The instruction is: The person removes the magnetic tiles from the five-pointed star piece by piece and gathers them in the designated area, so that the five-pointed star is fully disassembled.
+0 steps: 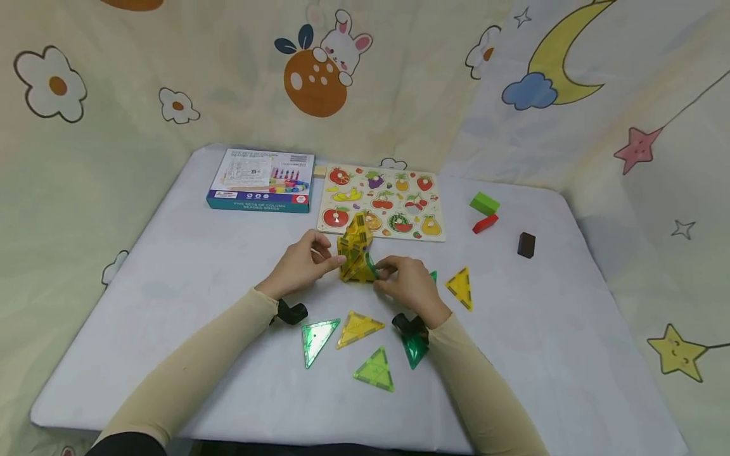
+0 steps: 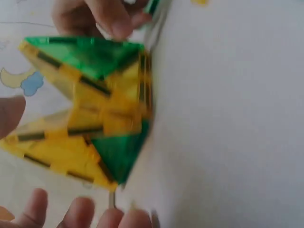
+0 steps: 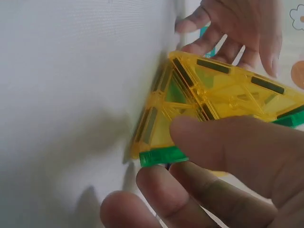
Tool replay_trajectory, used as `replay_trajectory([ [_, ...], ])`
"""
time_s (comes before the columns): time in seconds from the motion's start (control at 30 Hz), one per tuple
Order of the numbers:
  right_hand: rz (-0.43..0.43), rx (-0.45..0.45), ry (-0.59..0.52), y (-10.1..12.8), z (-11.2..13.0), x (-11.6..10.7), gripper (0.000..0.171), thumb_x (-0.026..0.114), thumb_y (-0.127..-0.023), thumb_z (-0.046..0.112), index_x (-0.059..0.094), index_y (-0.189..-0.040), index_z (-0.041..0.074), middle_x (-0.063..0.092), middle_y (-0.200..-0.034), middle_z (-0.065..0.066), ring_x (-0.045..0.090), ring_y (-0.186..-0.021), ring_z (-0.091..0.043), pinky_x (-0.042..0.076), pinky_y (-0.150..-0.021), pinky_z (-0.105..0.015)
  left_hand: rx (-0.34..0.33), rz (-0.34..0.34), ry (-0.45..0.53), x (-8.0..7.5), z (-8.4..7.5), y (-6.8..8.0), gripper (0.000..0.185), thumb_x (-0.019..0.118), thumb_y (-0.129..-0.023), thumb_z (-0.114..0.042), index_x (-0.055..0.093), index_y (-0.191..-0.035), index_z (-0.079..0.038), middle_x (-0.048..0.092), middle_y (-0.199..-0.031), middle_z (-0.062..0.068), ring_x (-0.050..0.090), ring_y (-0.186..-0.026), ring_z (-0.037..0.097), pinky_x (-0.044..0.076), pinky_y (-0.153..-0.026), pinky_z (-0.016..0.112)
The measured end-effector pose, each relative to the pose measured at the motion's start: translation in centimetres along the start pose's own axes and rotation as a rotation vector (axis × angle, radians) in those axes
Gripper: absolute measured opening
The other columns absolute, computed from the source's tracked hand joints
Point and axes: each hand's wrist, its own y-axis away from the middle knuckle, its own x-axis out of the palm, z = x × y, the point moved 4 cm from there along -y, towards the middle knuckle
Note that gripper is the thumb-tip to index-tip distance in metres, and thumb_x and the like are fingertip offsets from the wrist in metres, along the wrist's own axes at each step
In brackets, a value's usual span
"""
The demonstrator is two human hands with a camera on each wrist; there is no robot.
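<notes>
A small upright structure of yellow and green magnetic triangle tiles [image 1: 355,253] stands mid-table between both hands. My left hand [image 1: 324,257] is spread at its left side, and its straight fingers [image 3: 237,28] touch the yellow faces. My right hand [image 1: 389,272] pinches a green tile [image 3: 159,156] at the structure's base, thumb on top and fingers below. The left wrist view shows the structure [image 2: 90,109] close up, blurred, with my left fingertips [image 2: 78,211] under it.
Loose triangle tiles lie near me: green [image 1: 316,339], yellow [image 1: 356,328], light green [image 1: 376,370], dark green [image 1: 414,351], and yellow [image 1: 461,288] to the right. Behind are a toy box [image 1: 262,180], a fruit puzzle board [image 1: 381,202], and green [image 1: 485,202], red [image 1: 485,223] and brown [image 1: 526,244] blocks.
</notes>
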Motion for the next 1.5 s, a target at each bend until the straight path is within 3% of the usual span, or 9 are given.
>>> replay_trajectory([
  [0.1,-0.018,-0.011,-0.014,0.2,-0.1,0.0,0.038,0.085,-0.086,0.03,0.075,-0.119,0.015,0.076,-0.095,-0.001,0.062,-0.083,-0.018,0.051,-0.072,-0.03,0.068,-0.089,-0.158,-1.1,-0.7,0.6,0.078,0.077,-0.084,-0.066,0.047,-0.135,-0.016,0.058,-0.127,0.007,0.057,-0.118,0.027,0.055,-0.098,0.046],
  [0.23,-0.063,-0.055,-0.032,0.3,0.0,0.0,0.046,0.089,-0.082,0.037,0.074,-0.119,0.014,0.077,-0.097,-0.002,0.065,-0.085,-0.019,0.053,-0.074,-0.032,0.297,-0.13,-0.349,-1.4,-2.7,0.5,0.076,0.086,-0.079,-0.057,0.052,-0.137,-0.019,0.052,-0.14,0.006,0.048,-0.133,0.028,0.046,-0.113,0.054],
  [0.37,-0.109,-0.108,-0.014,0.1,0.6,0.0,0.048,0.09,-0.08,0.037,0.074,-0.119,0.012,0.078,-0.098,-0.004,0.067,-0.081,-0.018,0.053,-0.07,-0.03,0.504,-0.044,-0.482,-0.4,-4.4,-0.2,0.066,0.094,-0.075,-0.042,0.063,-0.129,-0.023,0.055,-0.14,0.004,0.048,-0.134,0.028,0.04,-0.115,0.057],
  [0.47,-0.135,-0.114,0.014,0.0,1.2,0.1,0.046,0.09,-0.081,0.035,0.074,-0.119,0.012,0.078,-0.099,-0.004,0.063,-0.072,-0.016,0.05,-0.064,-0.027,0.566,0.042,-0.529,0.5,-5.0,-0.7,0.061,0.095,-0.075,-0.033,0.066,-0.128,-0.024,0.058,-0.136,0.002,0.05,-0.132,0.025,0.042,-0.114,0.055],
  [0.67,-0.193,-0.117,0.065,0.1,1.8,0.1,0.038,0.087,-0.085,0.031,0.076,-0.116,0.012,0.079,-0.1,-0.005,0.053,-0.054,-0.012,0.043,-0.049,-0.024,0.585,0.098,-0.557,1.0,-5.4,-1.2,0.052,0.094,-0.077,-0.026,0.07,-0.123,-0.025,0.062,-0.131,0.0,0.054,-0.128,0.023,0.043,-0.116,0.051],
  [0.97,-0.286,-0.175,0.134,0.6,1.8,0.2,0.027,0.084,-0.088,0.026,0.079,-0.11,0.012,0.082,-0.098,-0.005,0.059,-0.054,-0.008,0.044,-0.047,-0.021,0.615,0.117,-0.573,0.9,-5.7,-1.4,0.049,0.094,-0.078,-0.027,0.071,-0.121,-0.024,0.063,-0.129,0.001,0.057,-0.125,0.023,0.047,-0.115,0.047],
  [1.07,-0.302,-0.175,0.148,0.8,1.7,0.0,0.016,0.08,-0.091,0.022,0.079,-0.101,0.01,0.082,-0.097,-0.007,0.062,-0.054,-0.011,0.044,-0.047,-0.022,0.618,0.118,-0.561,0.9,-5.6,-1.5,0.049,0.094,-0.078,-0.028,0.071,-0.121,-0.024,0.063,-0.129,0.001,0.057,-0.125,0.023,0.047,-0.115,0.046],
  [1.2,-0.276,-0.123,0.096,0.9,1.0,-0.3,0.013,0.076,-0.093,0.021,0.075,-0.09,0.009,0.08,-0.092,-0.008,0.064,-0.056,-0.011,0.048,-0.048,-0.023,0.616,0.117,-0.554,0.8,-5.2,-1.6,0.049,0.094,-0.078,-0.029,0.071,-0.12,-0.025,0.063,-0.129,0.0,0.057,-0.125,0.022,0.047,-0.115,0.045],
  [1.5,-0.211,-0.01,-0.045,0.6,-1.6,-1.8,0.017,0.072,-0.093,0.024,0.07,-0.09,0.007,0.074,-0.086,-0.008,0.055,-0.053,-0.014,0.043,-0.05,-0.026,0.629,0.115,-0.537,1.0,-5.2,-1.6,0.048,0.093,-0.079,-0.03,0.071,-0.121,-0.025,0.062,-0.129,-0.001,0.056,-0.124,0.022,0.047,-0.115,0.044],
])
